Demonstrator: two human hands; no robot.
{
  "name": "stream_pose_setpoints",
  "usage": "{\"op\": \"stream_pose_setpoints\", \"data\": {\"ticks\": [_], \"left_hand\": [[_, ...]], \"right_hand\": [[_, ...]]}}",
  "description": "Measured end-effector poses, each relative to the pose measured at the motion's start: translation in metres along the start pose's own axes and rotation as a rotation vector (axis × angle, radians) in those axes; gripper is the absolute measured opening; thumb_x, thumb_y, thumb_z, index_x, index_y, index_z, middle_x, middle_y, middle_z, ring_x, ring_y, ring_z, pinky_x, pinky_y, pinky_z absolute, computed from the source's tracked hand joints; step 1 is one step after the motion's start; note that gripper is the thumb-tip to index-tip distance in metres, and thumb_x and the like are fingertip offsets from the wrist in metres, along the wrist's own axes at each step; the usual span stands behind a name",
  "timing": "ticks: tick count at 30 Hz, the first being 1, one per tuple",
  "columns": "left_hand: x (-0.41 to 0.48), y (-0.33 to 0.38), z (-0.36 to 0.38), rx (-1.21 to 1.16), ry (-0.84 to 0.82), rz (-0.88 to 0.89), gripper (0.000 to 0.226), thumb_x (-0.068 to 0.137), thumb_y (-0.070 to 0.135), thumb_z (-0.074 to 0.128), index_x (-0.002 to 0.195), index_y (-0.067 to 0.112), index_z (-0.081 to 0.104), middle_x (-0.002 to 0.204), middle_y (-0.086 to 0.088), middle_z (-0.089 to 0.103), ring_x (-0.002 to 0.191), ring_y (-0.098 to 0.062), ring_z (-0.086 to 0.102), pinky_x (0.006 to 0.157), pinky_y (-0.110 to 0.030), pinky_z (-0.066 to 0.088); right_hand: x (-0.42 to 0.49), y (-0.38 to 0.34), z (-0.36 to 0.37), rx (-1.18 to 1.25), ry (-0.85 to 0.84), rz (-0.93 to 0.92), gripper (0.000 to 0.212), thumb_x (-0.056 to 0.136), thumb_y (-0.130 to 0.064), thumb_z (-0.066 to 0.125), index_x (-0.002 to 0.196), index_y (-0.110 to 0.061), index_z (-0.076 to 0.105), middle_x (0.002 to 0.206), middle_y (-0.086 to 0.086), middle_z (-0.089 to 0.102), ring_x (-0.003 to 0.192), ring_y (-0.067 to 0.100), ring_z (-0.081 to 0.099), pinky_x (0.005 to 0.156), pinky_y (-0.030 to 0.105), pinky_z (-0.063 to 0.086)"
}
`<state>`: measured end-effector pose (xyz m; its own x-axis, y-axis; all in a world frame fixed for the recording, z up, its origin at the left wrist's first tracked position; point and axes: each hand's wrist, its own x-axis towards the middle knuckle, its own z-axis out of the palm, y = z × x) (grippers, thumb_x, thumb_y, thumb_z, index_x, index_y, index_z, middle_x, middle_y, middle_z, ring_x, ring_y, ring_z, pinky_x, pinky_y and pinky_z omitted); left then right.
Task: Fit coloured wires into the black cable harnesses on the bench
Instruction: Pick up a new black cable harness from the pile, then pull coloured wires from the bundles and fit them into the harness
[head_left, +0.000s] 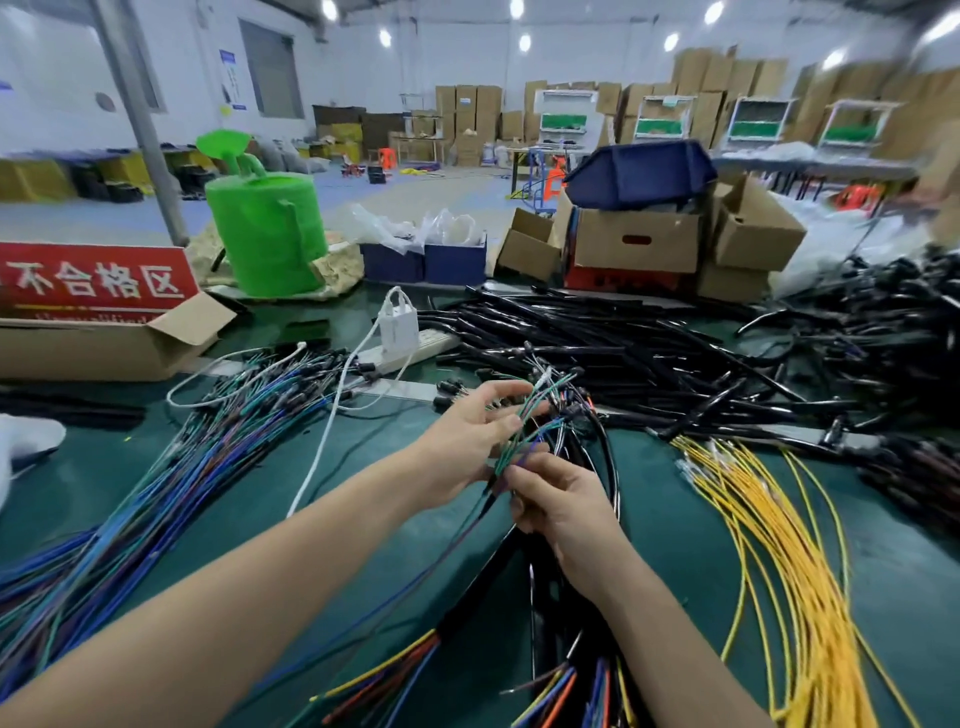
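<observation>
Green and purple wires (557, 388) fan out above the table (675, 519). The right hand (563, 501) pinches them below. The left hand (467, 441) touches them, fingers spread.

On the counter (675, 519), one wire bundle (156, 493) fans across the near left and a second wire bundle (769, 545) lies at the near right. Between them a harness (545, 597) runs from the near edge to the left hand (467, 441) and right hand (561, 499), whose fingers (519, 473) pinch its wire ends (524, 436). Behind the hands a harness pile (623, 353) spreads to the far right. Left of the pile lies a power strip (415, 349) with a charger (399, 325) on it. An open carton (104, 348) sits at the far left, a sign (93, 280) behind it. A spool (270, 234), bins (423, 260) and boxes (639, 239) line the far edge, left to right.
</observation>
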<state>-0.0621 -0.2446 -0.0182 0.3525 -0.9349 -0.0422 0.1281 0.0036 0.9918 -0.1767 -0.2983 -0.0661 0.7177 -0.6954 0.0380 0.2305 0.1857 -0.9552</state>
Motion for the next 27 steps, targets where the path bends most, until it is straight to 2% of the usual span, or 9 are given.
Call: {"op": "stream_pose_setpoints", "data": {"ticks": [5,8,10,13,17,20,23,25,27], "left_hand": [[-0.014,-0.005,-0.009,0.262,0.057,-0.078,0.018,0.092,0.016,0.06,0.109,0.021,0.057,0.1,-0.006,0.069,0.079,-0.019,0.063,0.075,-0.041,0.054],[-0.026,-0.012,-0.016,0.351,0.04,-0.073,0.007,0.09,0.001,0.059,0.091,0.008,0.06,0.079,-0.008,0.069,0.059,-0.013,0.065,0.062,-0.03,0.058],[-0.031,-0.014,-0.021,0.391,0.095,-0.067,0.011,0.092,-0.004,0.053,0.086,0.005,0.056,0.074,-0.011,0.067,0.051,-0.016,0.065,0.053,-0.028,0.057],[-0.034,-0.015,-0.026,0.387,0.124,-0.086,0.008,0.097,0.003,0.045,0.091,0.006,0.05,0.075,-0.013,0.07,0.054,-0.025,0.068,0.047,-0.028,0.053],[-0.037,-0.014,-0.029,0.362,0.15,-0.093,0.011,0.101,0.013,0.038,0.095,0.011,0.046,0.084,-0.012,0.073,0.062,-0.03,0.07,0.051,-0.033,0.055],[-0.044,-0.02,-0.022,0.371,0.062,-0.112,0.007,0.101,0.013,0.04,0.097,0.013,0.046,0.087,-0.012,0.072,0.055,-0.029,0.068,0.047,-0.031,0.054],[-0.055,-0.036,-0.024,0.544,-0.068,-0.043,0.018,0.1,0.012,0.042,0.104,0.027,0.051,0.077,-0.007,0.072,0.035,-0.015,0.049,0.037,-0.02,0.039],[-0.064,-0.039,-0.034,0.566,-0.059,0.007,0.03,0.099,0.011,0.044,0.107,0.036,0.058,0.069,-0.004,0.07,0.035,-0.009,0.034,0.037,-0.016,0.03],[-0.083,-0.038,-0.055,0.606,-0.116,0.028,0.029,0.097,0.02,0.047,0.107,0.039,0.067,0.069,-0.006,0.069,0.037,-0.008,0.033,0.039,-0.016,0.03]], "right_hand": [[-0.001,-0.001,0.0,0.061,0.013,0.027,0.018,0.091,0.004,0.053,0.077,-0.008,0.053,0.06,0.002,0.061,0.043,0.01,0.049,0.041,0.018,0.039],[0.0,-0.001,0.001,0.03,0.034,0.013,0.016,0.092,0.006,0.05,0.08,-0.005,0.051,0.058,0.004,0.058,0.041,0.01,0.051,0.041,0.018,0.041],[-0.001,0.0,0.0,0.012,0.04,0.009,0.013,0.091,0.007,0.049,0.084,-0.003,0.052,0.061,0.006,0.062,0.041,0.009,0.052,0.042,0.017,0.041],[-0.001,0.001,-0.002,0.0,0.049,0.022,0.013,0.089,0.01,0.05,0.091,-0.001,0.055,0.065,0.01,0.063,0.043,0.01,0.051,0.043,0.018,0.041],[0.0,0.002,-0.003,-0.027,0.045,0.051,0.017,0.085,0.013,0.05,0.089,-0.002,0.057,0.066,0.01,0.063,0.043,0.012,0.05,0.042,0.019,0.04],[-0.001,-0.001,-0.003,0.012,0.033,0.062,0.011,0.087,0.005,0.057,0.084,-0.005,0.057,0.071,0.01,0.063,0.047,0.011,0.055,0.046,0.018,0.045],[-0.001,-0.004,0.0,0.048,0.049,0.088,0.008,0.089,-0.003,0.06,0.086,-0.008,0.054,0.072,0.011,0.061,0.042,0.008,0.052,0.041,0.016,0.041],[-0.001,-0.005,0.002,0.083,0.059,0.115,0.007,0.091,-0.003,0.057,0.094,-0.008,0.054,0.079,0.017,0.063,0.04,0.007,0.048,0.039,0.016,0.037],[-0.003,-0.008,0.0,0.138,0.052,0.144,0.008,0.092,-0.004,0.054,0.098,-0.009,0.056,0.077,0.013,0.068,0.041,0.007,0.047,0.041,0.015,0.036]]}}
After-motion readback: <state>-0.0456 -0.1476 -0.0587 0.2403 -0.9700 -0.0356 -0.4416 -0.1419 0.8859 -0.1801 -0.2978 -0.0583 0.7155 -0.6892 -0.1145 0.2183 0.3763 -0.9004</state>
